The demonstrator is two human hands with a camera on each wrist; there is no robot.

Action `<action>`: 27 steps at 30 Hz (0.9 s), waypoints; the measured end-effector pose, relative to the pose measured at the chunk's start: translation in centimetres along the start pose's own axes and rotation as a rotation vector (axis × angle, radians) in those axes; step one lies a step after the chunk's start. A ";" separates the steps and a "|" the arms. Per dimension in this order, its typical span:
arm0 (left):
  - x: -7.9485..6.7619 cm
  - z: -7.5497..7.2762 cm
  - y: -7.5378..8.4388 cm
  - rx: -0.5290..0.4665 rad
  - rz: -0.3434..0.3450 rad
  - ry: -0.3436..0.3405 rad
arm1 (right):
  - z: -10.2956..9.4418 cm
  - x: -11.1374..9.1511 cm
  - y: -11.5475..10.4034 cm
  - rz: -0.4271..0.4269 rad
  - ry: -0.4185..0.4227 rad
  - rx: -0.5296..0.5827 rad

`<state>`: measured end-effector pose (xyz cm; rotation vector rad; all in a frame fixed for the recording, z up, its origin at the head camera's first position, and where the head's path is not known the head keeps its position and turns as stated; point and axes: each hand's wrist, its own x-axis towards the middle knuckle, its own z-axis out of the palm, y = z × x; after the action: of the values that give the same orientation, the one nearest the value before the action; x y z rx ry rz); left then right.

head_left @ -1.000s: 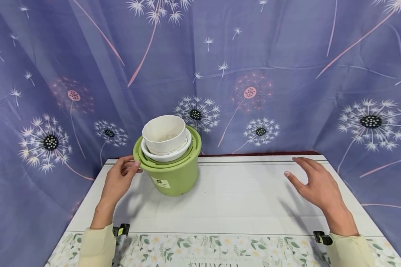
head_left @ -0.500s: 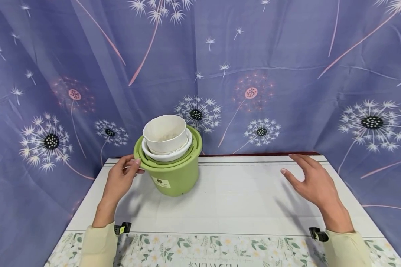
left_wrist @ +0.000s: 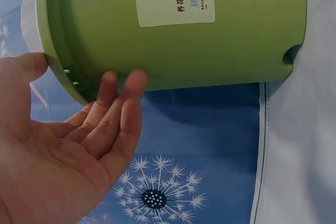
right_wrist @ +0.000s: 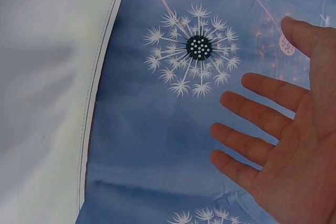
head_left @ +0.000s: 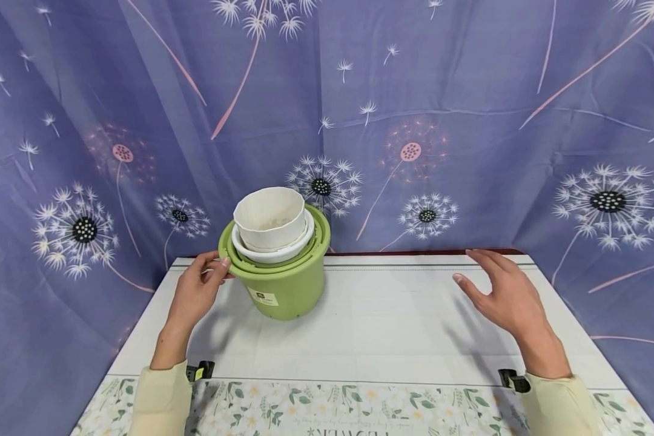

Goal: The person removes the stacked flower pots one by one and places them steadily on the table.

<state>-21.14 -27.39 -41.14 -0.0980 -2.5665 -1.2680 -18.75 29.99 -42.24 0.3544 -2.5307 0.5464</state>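
Note:
A green flowerpot (head_left: 291,293) stands upright at the left of the table, with a pale label on its side. Nested in it are a second green rim, a round white pot (head_left: 275,257) and, topmost, an off-white faceted pot (head_left: 269,218). My left hand (head_left: 193,293) holds the outer green rim at its left side, thumb on the rim and fingers below it; the left wrist view shows those fingers (left_wrist: 113,124) against the underside. My right hand (head_left: 509,297) hovers over the right of the table, fingers spread and nothing in it.
A white cloth (head_left: 392,327) covers the table, with a floral band (head_left: 305,409) along the front. Behind and at both sides hangs a blue-purple dandelion curtain (head_left: 469,145). Both wrists carry a small black camera mount (head_left: 515,380).
My right hand has drifted slightly leftward over the table. The left hand and the stacked pots keep their place, apart from a slight shift of the view.

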 end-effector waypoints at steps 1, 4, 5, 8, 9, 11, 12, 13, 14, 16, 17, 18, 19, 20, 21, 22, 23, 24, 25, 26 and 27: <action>0.0 0.0 0.0 0.005 -0.001 0.005 | 0.0 0.1 -0.1 -0.001 -0.001 0.001; 0.1 -0.1 -0.1 0.016 -0.004 0.021 | 0.1 0.3 -0.5 -0.006 -0.003 0.004; 0.1 -0.1 -0.1 0.013 -0.006 0.021 | 0.1 0.4 -0.6 -0.010 -0.001 0.008; 0.1 -0.1 -0.1 0.009 -0.008 0.024 | 0.3 0.7 -1.0 -0.022 0.005 0.016; 0.1 -0.1 -0.1 0.009 -0.007 0.026 | 0.3 0.8 -1.2 -0.025 0.008 0.019; 0.1 -0.1 -0.1 0.010 -0.006 0.027 | 0.5 1.0 -1.4 -0.032 0.013 0.026; 0.1 -0.1 -0.1 0.011 -0.006 0.027 | 0.5 1.0 -1.5 -0.033 0.014 0.027; 0.1 0.0 -0.1 0.013 -0.008 0.026 | 0.6 1.1 -1.7 -0.034 0.016 0.029; 0.1 0.0 -0.1 0.015 -0.010 0.025 | 0.7 1.1 -1.7 -0.036 0.016 0.030; 0.1 -0.1 -0.1 0.023 -0.011 0.024 | 0.8 1.2 -1.9 -0.038 0.016 0.031; 0.1 -0.1 -0.1 0.025 -0.013 0.024 | 0.9 1.2 -1.9 -0.040 0.016 0.032; 0.0 -0.1 -0.1 0.025 -0.014 0.023 | 1.0 1.3 -2.0 -0.041 0.016 0.034; 0.0 -0.1 -0.1 0.026 -0.016 0.023 | 1.0 1.3 -2.1 -0.043 0.017 0.037; 0.0 -0.1 -0.1 0.027 -0.018 0.021 | 1.1 1.4 -2.2 -0.044 0.017 0.039; 0.0 -0.1 -0.1 0.027 -0.019 0.020 | 1.1 1.4 -2.3 -0.046 0.018 0.041; 0.0 -0.1 -0.1 0.026 -0.019 0.018 | 1.1 1.4 -2.4 -0.048 0.020 0.041; 0.0 0.0 -0.1 0.024 -0.021 0.017 | 1.1 1.5 -2.5 -0.050 0.022 0.042; 0.0 0.0 -0.1 0.022 -0.019 0.016 | 1.1 1.5 -2.5 -0.053 0.025 0.042; -0.1 0.0 0.0 0.021 -0.018 0.016 | 1.1 1.5 -2.5 -0.054 0.027 0.041; -0.1 0.0 0.0 0.020 -0.015 0.016 | 1.1 1.5 -2.6 -0.055 0.030 0.040; -0.1 0.1 0.0 0.020 -0.011 0.016 | 1.2 1.5 -2.6 -0.055 0.032 0.039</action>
<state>-21.08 -27.36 -41.20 -0.0694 -2.5685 -1.2421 -19.62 26.97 -41.55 0.4244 -2.4751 0.5763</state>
